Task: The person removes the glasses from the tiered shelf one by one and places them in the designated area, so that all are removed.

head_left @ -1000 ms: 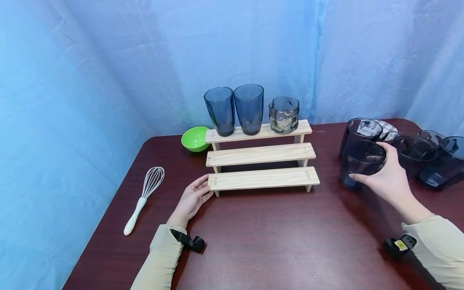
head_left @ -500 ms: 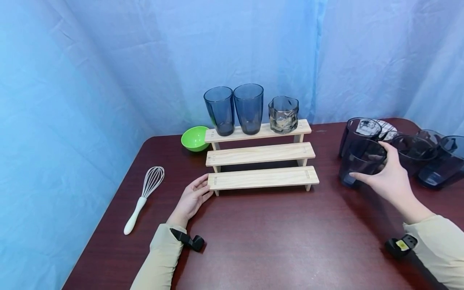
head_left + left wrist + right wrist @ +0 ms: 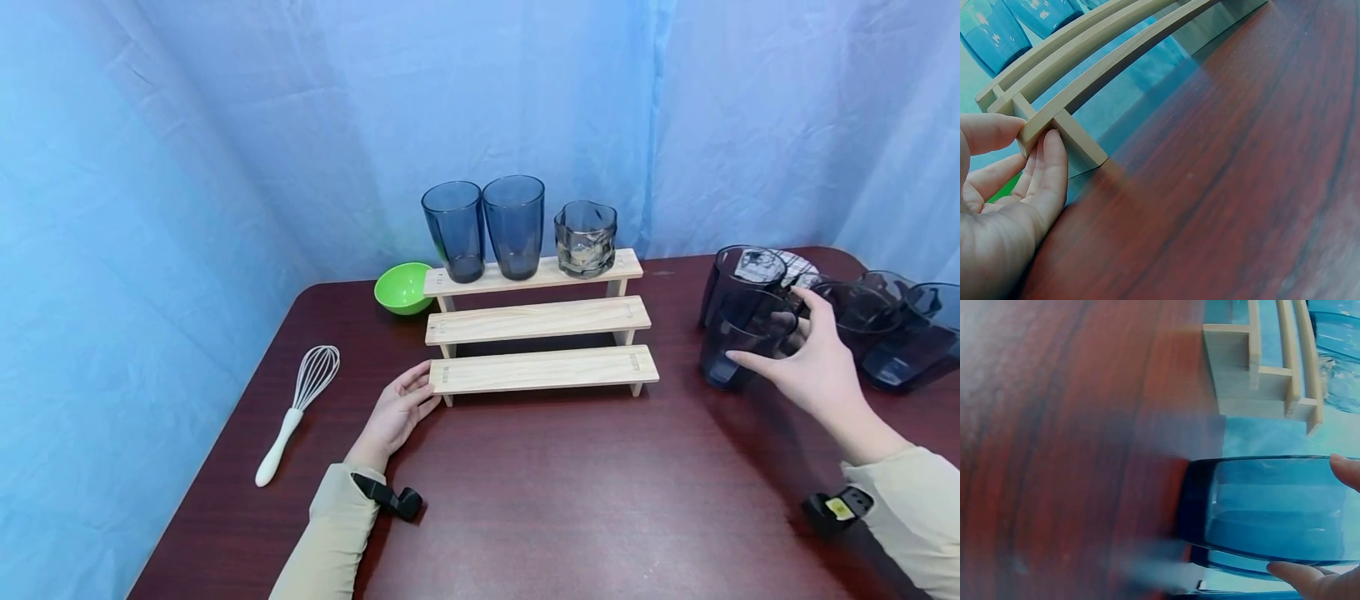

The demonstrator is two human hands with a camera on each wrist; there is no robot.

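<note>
A three-tier wooden rack (image 3: 543,371) stands mid-table. My left hand (image 3: 395,412) pinches the left end of its lowest board between thumb and fingertips, seen close in the left wrist view. On the right, a tall dark-blue drinking glass (image 3: 738,342) stands upright on the table. Around it lies my right hand (image 3: 817,367), thumb in front and fingers spread behind, with a small gap between index finger and rim. In the right wrist view the fingers flank the glass (image 3: 1272,506); contact is hard to tell. Two blue glasses (image 3: 514,225) and a faceted glass (image 3: 585,242) occupy the top board.
Another tall glass (image 3: 723,275) is right behind the one near my right hand. Further glasses (image 3: 915,350) crowd the right edge, with a checked cloth-like item (image 3: 797,265) behind. A green bowl (image 3: 402,287) and a whisk (image 3: 296,417) lie left. Blue curtains hang behind.
My right hand has shifted slightly right, its index finger coming away from the glass's rim. The glass has barely moved. The left hand keeps its place on the rack.
</note>
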